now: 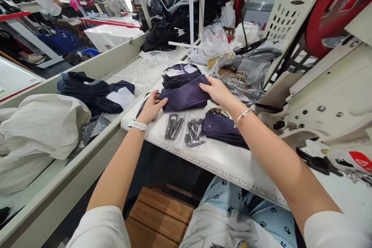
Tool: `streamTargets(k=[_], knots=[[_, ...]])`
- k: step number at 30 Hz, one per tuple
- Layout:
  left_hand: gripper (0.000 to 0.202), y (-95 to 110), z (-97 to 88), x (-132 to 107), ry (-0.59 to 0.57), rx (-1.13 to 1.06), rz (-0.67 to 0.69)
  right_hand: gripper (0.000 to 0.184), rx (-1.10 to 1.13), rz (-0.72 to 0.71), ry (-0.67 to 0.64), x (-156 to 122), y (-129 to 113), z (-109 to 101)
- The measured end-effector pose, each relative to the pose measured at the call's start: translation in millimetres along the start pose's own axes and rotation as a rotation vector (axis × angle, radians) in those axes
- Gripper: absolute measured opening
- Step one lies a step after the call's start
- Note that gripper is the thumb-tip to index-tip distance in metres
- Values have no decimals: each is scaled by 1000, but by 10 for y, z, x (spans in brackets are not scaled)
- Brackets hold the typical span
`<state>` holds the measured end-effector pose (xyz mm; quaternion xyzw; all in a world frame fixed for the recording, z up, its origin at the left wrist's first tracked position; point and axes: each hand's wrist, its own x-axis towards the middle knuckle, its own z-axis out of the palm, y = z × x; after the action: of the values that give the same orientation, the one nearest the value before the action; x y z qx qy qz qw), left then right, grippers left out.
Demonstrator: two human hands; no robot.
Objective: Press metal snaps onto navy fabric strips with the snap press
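Note:
A dark purple strip of folded fabric (186, 95) lies across the front of a stack of dark fabric pieces (181, 79) on the white table. My left hand (151, 106) grips its left end, thumb on top. At the upper right corner, my right hand (217, 90) pinches the same fabric piece between thumb and fingers. Just in front lie two clear bags of small dark metal parts (174, 127). Partly under my right forearm sits a second purple fabric stack (222, 128), with a round snap near its left end. A phone (143, 105) is partly hidden behind my left hand.
A machine body (314, 112) stands close on the right. Plastic bags with metal fittings (240, 77) crowd the back. A ruler strip (203, 166) runs along the table edge. Left, a trough holds dark garments (93, 93) and pale cloth (43, 124).

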<state>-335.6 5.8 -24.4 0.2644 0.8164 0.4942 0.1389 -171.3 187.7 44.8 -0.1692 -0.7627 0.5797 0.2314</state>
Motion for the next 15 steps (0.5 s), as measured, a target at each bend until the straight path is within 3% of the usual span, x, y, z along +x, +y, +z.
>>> streamTargets(k=[4, 6, 10, 12, 13, 15], knots=[[57, 126, -25, -270, 228, -40, 177, 17, 224, -59, -86, -378, -377, -57], [53, 262, -8, -546, 167, -156, 315, 22, 321, -65, -150, -709, -553, -86], [54, 508, 117, -1263, -318, -234, 536, 26, 486, 8, -401, -1485, -608, -156], [26, 510, 218, -1599, -611, -237, 585, 29, 522, 126, -534, -1855, -452, -228], [11, 475, 279, -1744, -779, -238, 570, 29, 542, 190, -525, -2030, -342, -280], [14, 359, 422, -1985, -970, -309, 429, 24, 558, 302, -344, -2364, -100, -412]])
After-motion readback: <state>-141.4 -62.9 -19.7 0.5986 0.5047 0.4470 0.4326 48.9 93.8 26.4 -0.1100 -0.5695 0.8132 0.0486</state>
